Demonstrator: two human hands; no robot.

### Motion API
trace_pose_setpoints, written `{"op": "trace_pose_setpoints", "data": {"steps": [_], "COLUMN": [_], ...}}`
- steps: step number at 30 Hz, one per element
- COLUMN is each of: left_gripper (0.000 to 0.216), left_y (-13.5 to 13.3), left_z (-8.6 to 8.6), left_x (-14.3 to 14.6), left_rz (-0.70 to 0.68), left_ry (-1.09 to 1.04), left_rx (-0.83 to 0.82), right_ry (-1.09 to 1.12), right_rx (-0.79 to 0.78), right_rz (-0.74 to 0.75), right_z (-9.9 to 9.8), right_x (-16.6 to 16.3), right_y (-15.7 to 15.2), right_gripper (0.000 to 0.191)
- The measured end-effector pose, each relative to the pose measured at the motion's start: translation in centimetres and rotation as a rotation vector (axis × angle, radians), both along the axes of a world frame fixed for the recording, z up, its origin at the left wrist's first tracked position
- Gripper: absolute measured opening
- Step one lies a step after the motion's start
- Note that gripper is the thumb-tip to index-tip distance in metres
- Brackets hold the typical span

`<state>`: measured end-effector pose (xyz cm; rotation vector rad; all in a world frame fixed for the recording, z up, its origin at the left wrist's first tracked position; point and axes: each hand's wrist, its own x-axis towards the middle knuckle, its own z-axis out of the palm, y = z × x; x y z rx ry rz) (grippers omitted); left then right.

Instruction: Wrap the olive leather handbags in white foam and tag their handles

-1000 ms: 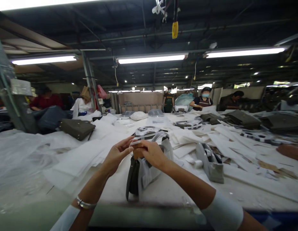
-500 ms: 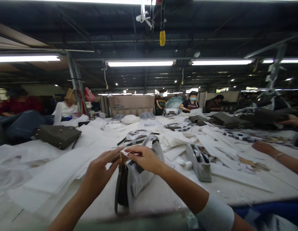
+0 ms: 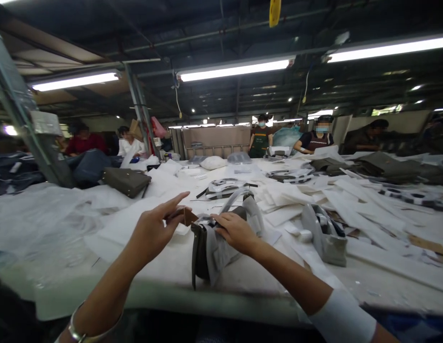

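Note:
A dark olive handbag (image 3: 200, 252), partly wrapped in pale, translucent packing material, stands on the table in front of me. My left hand (image 3: 155, 228) pinches a small brown tag (image 3: 187, 216) between thumb and fingers at the bag's upper left, its index finger stretched out above. My right hand (image 3: 237, 232) is closed over the top edge of the wrapped bag, and its fingertips are partly hidden. A clear-wrapped handle (image 3: 235, 196) arches up behind the right hand.
Another wrapped bag (image 3: 326, 238) stands to the right, beside white foam sheets (image 3: 353, 209). An olive bag (image 3: 126, 181) lies at the left on white sheeting. More wrapped handles (image 3: 226, 186) lie behind. Co-workers are at the far side, one wearing an apron (image 3: 261, 140).
My view has turned left and tilted. The right hand has left the tag and moved onto the bag's top; the left hand still holds the tag. A co-worker's hands at right have left view.

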<state>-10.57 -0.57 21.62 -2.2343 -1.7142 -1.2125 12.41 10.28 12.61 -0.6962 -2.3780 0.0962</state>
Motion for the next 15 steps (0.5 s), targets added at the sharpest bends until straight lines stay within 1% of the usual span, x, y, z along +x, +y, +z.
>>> {"op": "trace_pose_setpoints", "data": {"steps": [2,3,5,7,9,10,12,14,15], "left_gripper": [0.055,0.054,0.055,0.059,0.064,0.066,0.07,0.072,0.071], "left_y": [-0.4,-0.5,-0.6,-0.6,-0.5,-0.5,-0.5,-0.4,-0.3], "left_z": [0.1,0.1,0.1,0.4,0.7,0.9,1.2,1.2,1.2], "left_x": [-0.5,-0.6,-0.5,0.0,0.5,0.8,1.1,1.2,1.1], "left_rz": [0.009,-0.008,-0.066,-0.121,-0.172,-0.199,-0.234,-0.249,-0.248], "left_ry": [0.042,0.076,0.127,0.141,0.138,0.136,0.12,0.087,0.064], "left_rx": [-0.04,-0.068,-0.115,-0.128,-0.133,-0.141,-0.166,-0.183,-0.18], "right_ry": [0.004,0.029,0.145,0.3,0.387,0.391,0.36,0.33,0.329], "right_rx": [-0.016,-0.04,-0.1,-0.141,-0.189,-0.241,-0.398,-0.537,-0.583], "right_rz": [-0.029,-0.036,-0.043,-0.013,0.105,0.195,0.365,0.455,0.465], "right_z": [0.1,0.3,0.9,2.0,3.3,3.9,5.0,5.6,5.7], "right_x": [-0.2,-0.2,-0.4,-0.7,-1.4,-1.7,-2.5,-2.9,-3.0], "right_y": [-0.3,-0.4,-0.9,-1.4,-1.8,-1.9,-1.9,-1.5,-1.2], "right_gripper": [0.051,0.051,0.044,0.036,0.036,0.038,0.043,0.042,0.04]}}
